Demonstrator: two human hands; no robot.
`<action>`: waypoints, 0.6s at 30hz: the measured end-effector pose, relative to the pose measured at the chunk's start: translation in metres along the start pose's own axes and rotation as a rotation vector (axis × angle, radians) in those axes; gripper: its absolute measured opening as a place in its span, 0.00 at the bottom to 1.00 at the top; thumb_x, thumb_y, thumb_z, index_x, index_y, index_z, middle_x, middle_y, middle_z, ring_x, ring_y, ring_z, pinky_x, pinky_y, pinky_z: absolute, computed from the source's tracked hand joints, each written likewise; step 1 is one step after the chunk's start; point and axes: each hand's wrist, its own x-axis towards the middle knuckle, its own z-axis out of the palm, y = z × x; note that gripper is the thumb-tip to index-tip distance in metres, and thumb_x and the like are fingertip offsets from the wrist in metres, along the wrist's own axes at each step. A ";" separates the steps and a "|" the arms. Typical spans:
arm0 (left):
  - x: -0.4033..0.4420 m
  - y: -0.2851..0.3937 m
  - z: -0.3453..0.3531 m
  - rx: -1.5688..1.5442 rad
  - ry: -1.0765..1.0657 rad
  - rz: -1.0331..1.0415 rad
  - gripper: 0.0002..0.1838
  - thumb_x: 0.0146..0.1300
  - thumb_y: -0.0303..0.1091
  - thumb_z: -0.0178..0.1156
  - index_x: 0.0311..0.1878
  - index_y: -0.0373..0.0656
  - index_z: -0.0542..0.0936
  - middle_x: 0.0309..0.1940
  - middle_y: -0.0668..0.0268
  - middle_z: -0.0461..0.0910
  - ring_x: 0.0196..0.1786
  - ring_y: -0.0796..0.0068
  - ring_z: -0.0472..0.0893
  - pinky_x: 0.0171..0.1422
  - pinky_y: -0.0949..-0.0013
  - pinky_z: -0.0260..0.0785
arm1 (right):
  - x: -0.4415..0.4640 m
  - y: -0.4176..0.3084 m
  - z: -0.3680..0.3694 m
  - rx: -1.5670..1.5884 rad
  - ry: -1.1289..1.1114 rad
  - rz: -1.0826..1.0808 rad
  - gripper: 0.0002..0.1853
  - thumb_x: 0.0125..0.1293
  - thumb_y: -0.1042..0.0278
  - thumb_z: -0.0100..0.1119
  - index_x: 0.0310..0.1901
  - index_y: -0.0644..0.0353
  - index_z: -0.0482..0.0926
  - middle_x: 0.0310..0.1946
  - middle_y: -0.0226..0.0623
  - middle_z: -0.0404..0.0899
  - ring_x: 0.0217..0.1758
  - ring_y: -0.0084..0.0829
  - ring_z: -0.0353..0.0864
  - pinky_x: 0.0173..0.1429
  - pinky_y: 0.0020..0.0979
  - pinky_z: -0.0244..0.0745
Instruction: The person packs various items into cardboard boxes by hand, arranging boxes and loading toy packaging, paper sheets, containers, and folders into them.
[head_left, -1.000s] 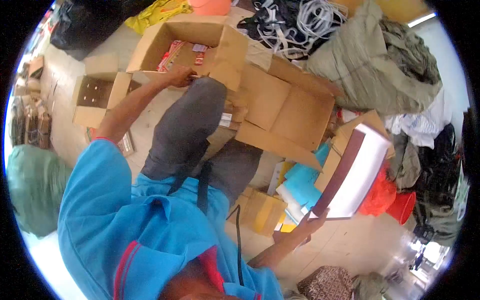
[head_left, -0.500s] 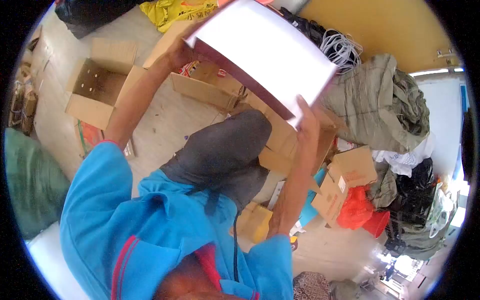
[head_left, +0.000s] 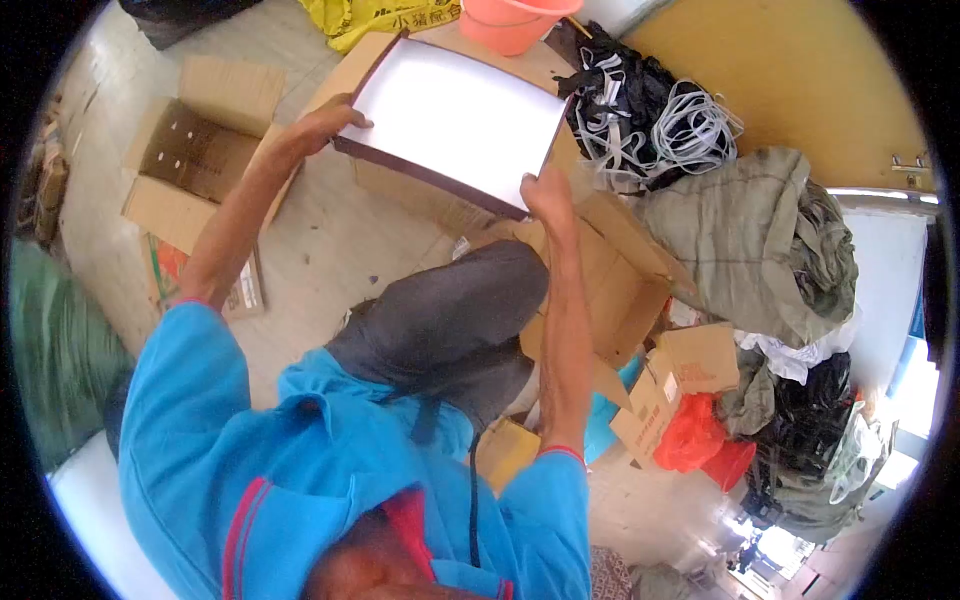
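Note:
A shallow tray-like box (head_left: 460, 120) with a white inside and dark maroon sides is held up, its white inside facing me. My left hand (head_left: 335, 120) grips its left edge, thumb on the white inner face. At the lower right corner, my right hand (head_left: 548, 195) is closed round the edge. Behind and below the box is a cardboard carton (head_left: 420, 195), mostly hidden by it. Another open carton (head_left: 600, 290) lies beneath my right forearm.
An open carton (head_left: 205, 150) stands at the left. Black and white straps (head_left: 690, 130), a grey-green sack (head_left: 740, 235) and red bags (head_left: 690, 435) lie at the right. A pink bucket (head_left: 510, 22) and a yellow bag (head_left: 375, 20) are at the top.
The box has moved from the right side to the top middle. My left hand has left the carton and taken its left edge. Since half a second ago, it has come down and left.

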 end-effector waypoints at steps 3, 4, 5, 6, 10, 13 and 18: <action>0.001 -0.001 0.004 0.165 -0.043 0.113 0.36 0.53 0.32 0.61 0.64 0.29 0.59 0.50 0.49 0.72 0.47 0.63 0.77 0.47 0.66 0.73 | 0.003 0.009 0.006 -0.033 0.028 -0.027 0.19 0.54 0.63 0.52 0.35 0.75 0.79 0.36 0.65 0.77 0.44 0.57 0.79 0.51 0.47 0.73; 0.002 0.002 0.003 0.291 -0.036 0.156 0.37 0.53 0.37 0.62 0.64 0.30 0.60 0.53 0.50 0.71 0.49 0.62 0.76 0.53 0.63 0.70 | 0.008 0.008 0.004 -0.069 -0.022 -0.039 0.18 0.54 0.63 0.51 0.35 0.75 0.79 0.35 0.65 0.78 0.43 0.57 0.80 0.51 0.46 0.73; 0.002 0.003 0.003 0.357 -0.036 0.172 0.38 0.52 0.39 0.62 0.64 0.31 0.61 0.54 0.51 0.71 0.51 0.61 0.75 0.55 0.62 0.68 | 0.009 0.010 0.003 -0.103 -0.079 -0.044 0.18 0.53 0.63 0.51 0.34 0.75 0.79 0.35 0.65 0.78 0.42 0.56 0.80 0.50 0.46 0.73; 0.003 0.005 0.003 0.423 -0.036 0.188 0.38 0.52 0.41 0.62 0.64 0.31 0.62 0.55 0.51 0.71 0.52 0.60 0.75 0.58 0.61 0.67 | 0.008 0.009 0.001 -0.098 -0.079 -0.043 0.18 0.53 0.63 0.51 0.34 0.75 0.79 0.35 0.65 0.78 0.42 0.56 0.80 0.50 0.46 0.73; 0.024 -0.001 -0.006 0.510 -0.135 0.210 0.38 0.57 0.37 0.60 0.65 0.30 0.55 0.49 0.46 0.72 0.36 0.61 0.81 0.21 0.69 0.76 | 0.005 0.001 -0.011 -0.005 -0.245 0.064 0.18 0.54 0.64 0.49 0.34 0.74 0.80 0.32 0.64 0.78 0.41 0.53 0.81 0.49 0.45 0.74; 0.011 0.004 0.003 0.530 -0.067 0.320 0.41 0.55 0.40 0.64 0.65 0.30 0.57 0.51 0.46 0.71 0.44 0.60 0.79 0.27 0.66 0.77 | 0.001 0.007 -0.004 0.052 -0.265 0.088 0.19 0.55 0.64 0.50 0.37 0.74 0.79 0.33 0.63 0.79 0.42 0.49 0.82 0.49 0.44 0.74; -0.003 -0.008 -0.007 0.447 0.022 0.283 0.47 0.49 0.44 0.70 0.65 0.28 0.59 0.58 0.47 0.69 0.56 0.57 0.72 0.58 0.63 0.69 | -0.042 0.011 -0.012 0.400 -0.091 -0.134 0.27 0.57 0.56 0.61 0.50 0.73 0.74 0.42 0.57 0.79 0.47 0.42 0.80 0.48 0.41 0.74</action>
